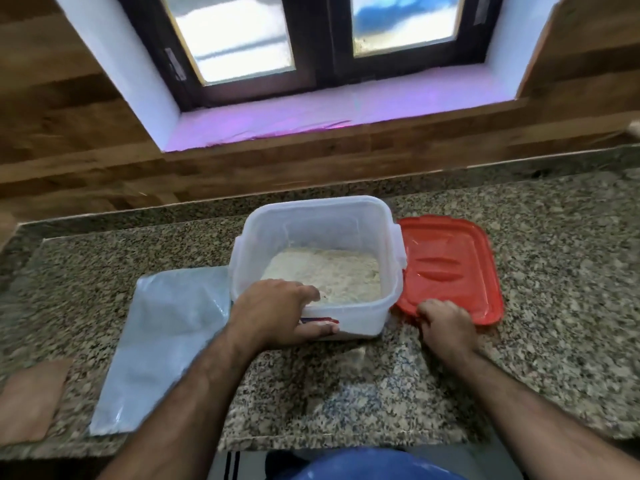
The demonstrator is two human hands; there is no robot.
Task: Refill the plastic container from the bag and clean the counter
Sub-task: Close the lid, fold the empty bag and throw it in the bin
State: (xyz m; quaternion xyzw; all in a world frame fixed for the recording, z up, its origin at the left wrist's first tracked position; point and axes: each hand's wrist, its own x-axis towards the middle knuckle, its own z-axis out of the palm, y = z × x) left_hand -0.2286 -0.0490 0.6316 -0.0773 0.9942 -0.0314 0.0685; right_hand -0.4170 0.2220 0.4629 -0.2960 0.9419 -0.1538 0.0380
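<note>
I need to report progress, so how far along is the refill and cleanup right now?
Looks done: the clear plastic container holds a pale grainy layer, and the grey plastic bag lies flat beside it on the speckled granite counter. In hand: the left hand grips the container's near rim while the right hand grips the red plastic lid. Left: closing the lid and cleaning the counter.

Both bare forearms reach forward from bottom of view. Left hand (277, 311) grips near rim, fingers curled over edge, thumb pressed flat along outer wall. Right hand (445, 327) knuckles-up, fingers curled, pinching near edge at fingertips.
</note>
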